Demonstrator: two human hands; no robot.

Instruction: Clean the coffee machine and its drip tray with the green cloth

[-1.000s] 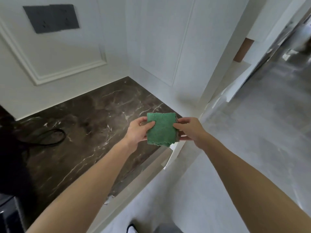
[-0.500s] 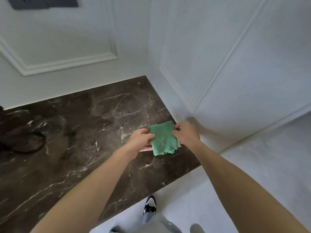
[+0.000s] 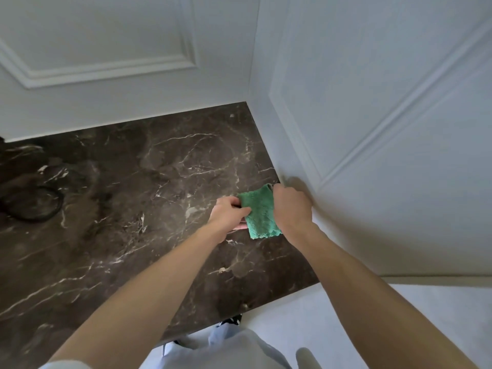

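Observation:
A folded green cloth [image 3: 261, 213] hangs between both hands, just above the dark marble counter [image 3: 127, 209] near its right end. My left hand [image 3: 228, 212] pinches the cloth's left edge. Gripping its right edge from above is my right hand [image 3: 290, 209], close to the white side wall. Neither the coffee machine nor its drip tray is in view.
A black cable [image 3: 34, 206] lies looped on the counter at the far left. White panelled walls [image 3: 372, 129] close the counter at the back and right. The counter's front edge runs diagonally above the pale floor [image 3: 346, 315] and my legs.
The view has swung left and down, from the hallway to the counter corner. Both hands, still holding the cloth, now sit lower and nearer the right wall.

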